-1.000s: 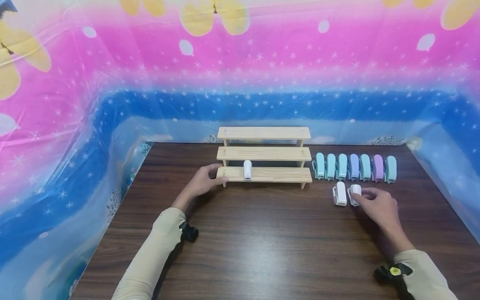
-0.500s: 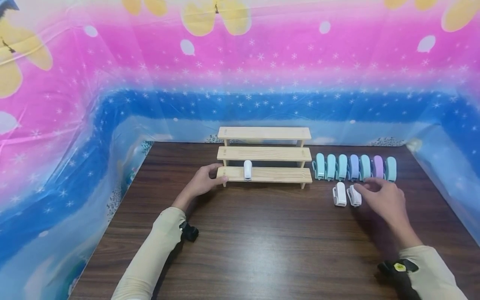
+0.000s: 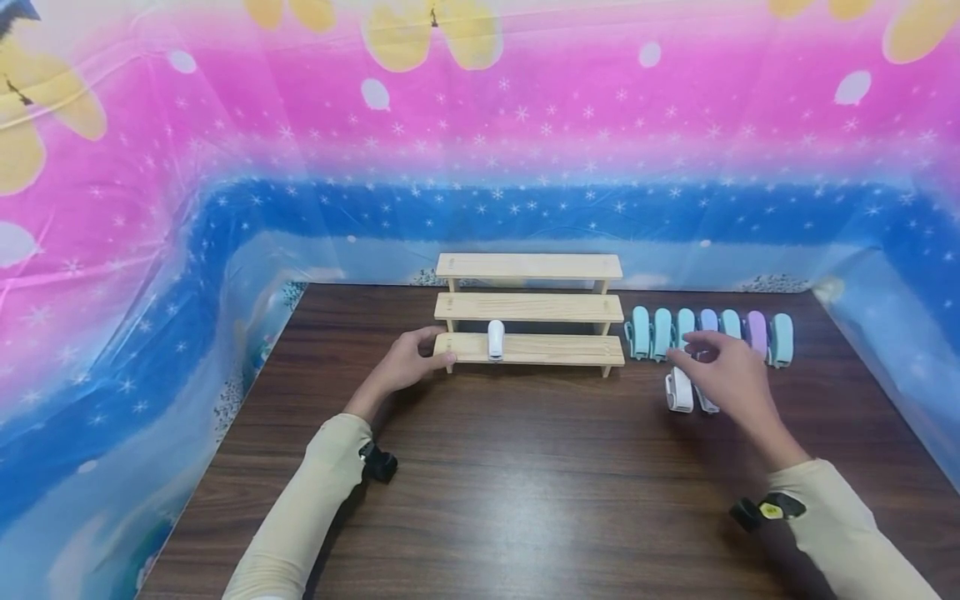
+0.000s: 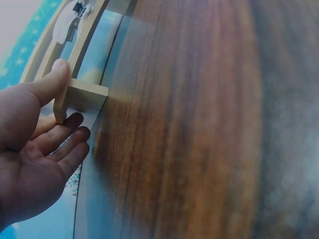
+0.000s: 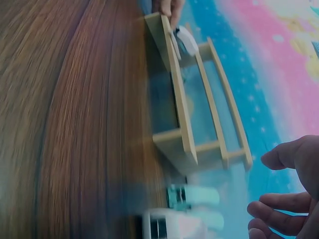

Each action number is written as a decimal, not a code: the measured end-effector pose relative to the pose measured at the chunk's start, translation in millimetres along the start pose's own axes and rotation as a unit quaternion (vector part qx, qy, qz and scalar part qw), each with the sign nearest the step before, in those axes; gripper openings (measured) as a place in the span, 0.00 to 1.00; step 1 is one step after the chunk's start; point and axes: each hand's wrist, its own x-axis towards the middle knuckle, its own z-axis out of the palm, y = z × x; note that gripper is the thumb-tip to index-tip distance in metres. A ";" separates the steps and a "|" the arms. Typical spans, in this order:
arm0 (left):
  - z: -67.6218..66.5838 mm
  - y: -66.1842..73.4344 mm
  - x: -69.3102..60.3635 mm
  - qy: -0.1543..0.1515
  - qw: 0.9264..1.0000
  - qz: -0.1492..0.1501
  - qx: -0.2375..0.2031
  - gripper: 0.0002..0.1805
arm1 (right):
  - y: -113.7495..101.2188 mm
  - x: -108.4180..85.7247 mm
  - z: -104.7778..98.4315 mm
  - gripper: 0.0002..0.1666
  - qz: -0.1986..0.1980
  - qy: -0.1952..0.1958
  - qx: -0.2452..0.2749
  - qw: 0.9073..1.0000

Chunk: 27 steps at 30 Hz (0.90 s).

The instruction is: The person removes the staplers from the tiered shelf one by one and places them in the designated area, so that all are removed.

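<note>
My left hand [image 3: 408,362] grips the left end of a three-step wooden display stand [image 3: 555,348], its thumb on the lowest board and fingers below. On that board stands a small white stapler-like item [image 3: 495,340]. My right hand [image 3: 727,379] hovers over the table to the right, thumb and fingers apart, holding nothing. Below it stand a white item [image 3: 681,393] and a second white one [image 3: 707,405], partly hidden by the hand. In the right wrist view, the white item [image 5: 179,225] nearest the camera is blurred.
Right of the stand runs a row of several similar items: teal ones [image 3: 639,333], a blue one [image 3: 708,318] and a purple one [image 3: 756,335]. My right hand partly covers the row. Behind the brown wooden table [image 3: 510,483] hangs a patterned cloth [image 3: 555,150].
My right hand has let go of the right-hand white item, lifted away and moved left above the two white items. The left hand and the stand have stayed put.
</note>
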 end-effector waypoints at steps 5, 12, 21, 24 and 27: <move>-0.3 -0.4 0.0 0.001 1.000 -0.002 0.001 0.36 | -22.4 4.5 16.4 0.34 -0.018 -0.012 0.017 1.000; -0.3 -0.1 -0.5 0.002 1.000 0.004 0.000 0.36 | -49.5 11.9 41.7 0.33 -0.044 -0.018 0.044 0.998; 0.7 0.9 0.1 0.006 1.000 0.007 -0.001 0.35 | -75.2 18.6 67.4 0.35 -0.039 -0.042 0.084 0.995; 0.5 0.6 0.1 0.007 1.000 0.008 0.000 0.35 | -83.9 20.6 74.8 0.36 -0.038 -0.047 0.093 0.994; 0.5 0.3 -0.1 0.007 1.000 0.007 0.000 0.36 | -91.8 22.3 82.2 0.34 -0.046 -0.047 0.101 0.993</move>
